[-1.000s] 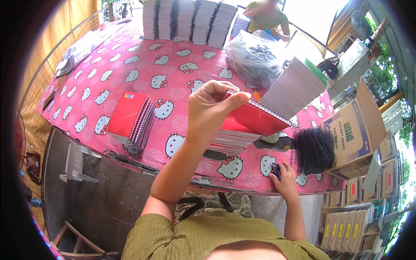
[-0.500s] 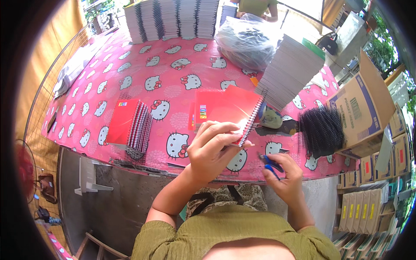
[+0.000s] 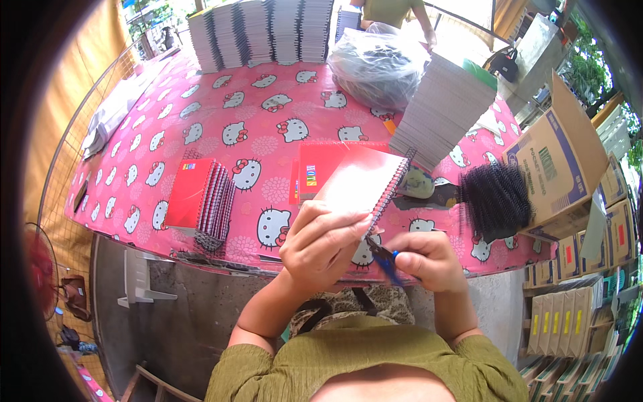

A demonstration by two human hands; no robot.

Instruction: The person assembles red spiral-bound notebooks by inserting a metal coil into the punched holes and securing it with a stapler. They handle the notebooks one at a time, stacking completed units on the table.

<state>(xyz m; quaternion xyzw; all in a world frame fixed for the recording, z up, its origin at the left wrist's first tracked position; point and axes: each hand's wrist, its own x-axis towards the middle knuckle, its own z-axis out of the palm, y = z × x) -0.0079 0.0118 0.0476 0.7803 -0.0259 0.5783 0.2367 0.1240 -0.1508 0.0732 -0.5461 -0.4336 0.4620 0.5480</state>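
Close together, both angled inward: left hand (image 3: pixel 320 242), fingers clasping red notebook (image 3: pixel 367 177); right hand (image 3: pixel 434 261), fingers round blue-handled pliers (image 3: pixel 386 262).

Left forearm (image 3: pixel 266 305) is angled up and inward | left grip (image 3: pixel 321 236) is closed, knuckles bent | right forearm (image 3: pixel 453 313) is held nearly upright | right grip (image 3: pixel 432 260) is curled and turned inward

The notebook (image 3: pixel 362 184) is glossy-covered, bright with glare. The pliers (image 3: pixel 387 262) look plastic-handled and smooth, with dark metal jaws. The surface (image 3: pixel 214 120) looks smooth, shiny and plastic-coated. The bag (image 3: pixel 376 65) is thin, crinkled clear plastic; the box (image 3: pixel 548 161), matt cardboard; the stool (image 3: pixel 137 278), smooth plastic; the floor (image 3: pixel 201 295), rough-looking matt concrete; the shirt (image 3: pixel 362 343), crinkled matt cloth.
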